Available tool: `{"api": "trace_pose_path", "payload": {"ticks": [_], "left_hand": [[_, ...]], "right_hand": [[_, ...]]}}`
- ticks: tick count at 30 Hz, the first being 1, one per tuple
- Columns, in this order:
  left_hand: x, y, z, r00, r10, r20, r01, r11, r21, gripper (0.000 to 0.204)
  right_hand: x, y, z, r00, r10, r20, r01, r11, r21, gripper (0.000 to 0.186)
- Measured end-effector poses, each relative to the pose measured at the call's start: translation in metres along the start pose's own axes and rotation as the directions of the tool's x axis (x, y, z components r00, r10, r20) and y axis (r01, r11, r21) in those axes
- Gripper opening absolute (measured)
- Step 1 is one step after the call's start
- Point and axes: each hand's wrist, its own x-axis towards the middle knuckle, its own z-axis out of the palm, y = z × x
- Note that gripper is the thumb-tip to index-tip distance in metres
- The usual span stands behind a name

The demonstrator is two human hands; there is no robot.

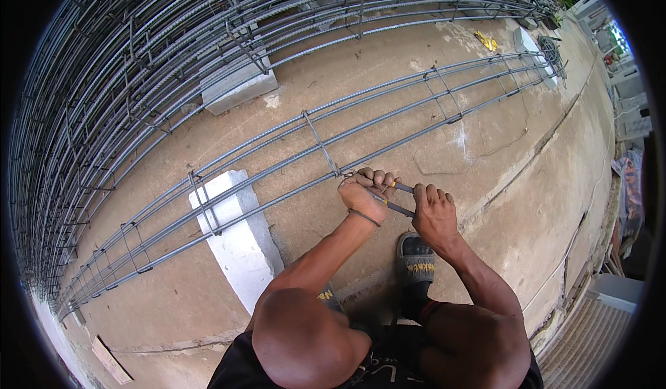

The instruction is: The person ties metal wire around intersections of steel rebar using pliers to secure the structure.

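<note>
My right hand (436, 215) is closed around the ends of the two dark handles of a pair of pincers (401, 209), which have yellow bits on them. My left hand (364, 198) is curled around the pincers nearer their head, against the near bar of a long rebar cage (277, 154). The pincers' jaws are mostly hidden by my left fingers. Just beside those fingers, a square stirrup (320, 143) meets the near bar, with a bit of wire at the corner. Whether my left fingers also hold wire, I cannot tell.
A white block (243, 250) props the cage at left, and another white block (534, 49) its far right end. Stacked rebar cages (173, 49) fill the back left, on a pale block (239, 84). Thin wire (479, 159) and a yellow scrap (485, 40) lie on the concrete.
</note>
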Motion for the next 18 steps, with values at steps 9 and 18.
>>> {"api": "trace_pose_path", "payload": {"ticks": [9,18], "left_hand": [[-0.058,0.004,-0.015,0.878,0.475,-0.062,-0.218,0.513,0.830,0.014],[-0.022,0.017,-0.022,0.956,0.066,-0.285,0.085,0.869,0.487,0.033]], "right_hand": [[-0.039,-0.044,0.032,0.436,-0.832,0.343,-0.853,-0.504,-0.138,0.020],[-0.017,-0.036,-0.004,0.764,-0.138,0.631,-0.430,0.619,0.657,0.047]]}}
